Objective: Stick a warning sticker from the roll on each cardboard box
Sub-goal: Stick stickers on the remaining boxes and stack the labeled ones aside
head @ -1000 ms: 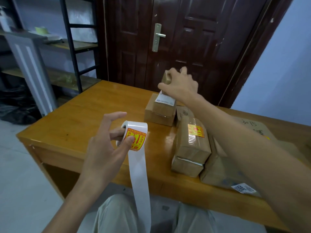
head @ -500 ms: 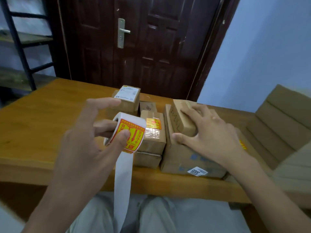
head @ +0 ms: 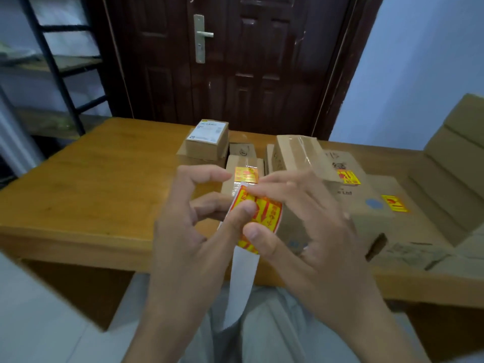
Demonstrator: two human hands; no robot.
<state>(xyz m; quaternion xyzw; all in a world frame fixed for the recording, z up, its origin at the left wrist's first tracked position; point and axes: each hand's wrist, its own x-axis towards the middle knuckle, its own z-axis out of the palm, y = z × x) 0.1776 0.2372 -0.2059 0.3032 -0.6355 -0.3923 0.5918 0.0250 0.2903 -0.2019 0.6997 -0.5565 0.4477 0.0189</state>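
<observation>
My left hand holds the sticker roll, thumb pressed on its red and yellow face. My right hand pinches the sticker at the roll's lower edge, thumb and fingers around it. A strip of bare white backing paper hangs down from the roll over my lap. Behind the hands several cardboard boxes sit on the wooden table. A small taped box lies tilted on a larger box. Three boxes carry yellow warning stickers. A box with a white shipping label stands at the back.
A dark wooden door stands behind the table. A black metal shelf frame is at the left. More large cardboard leans at the right edge of the table. My legs in light trousers are below the table's front edge.
My right hand left the small box on the stack and came over to the roll, now pinching the sticker. The small box lies tilted on the larger box. The left hand kept the roll.
</observation>
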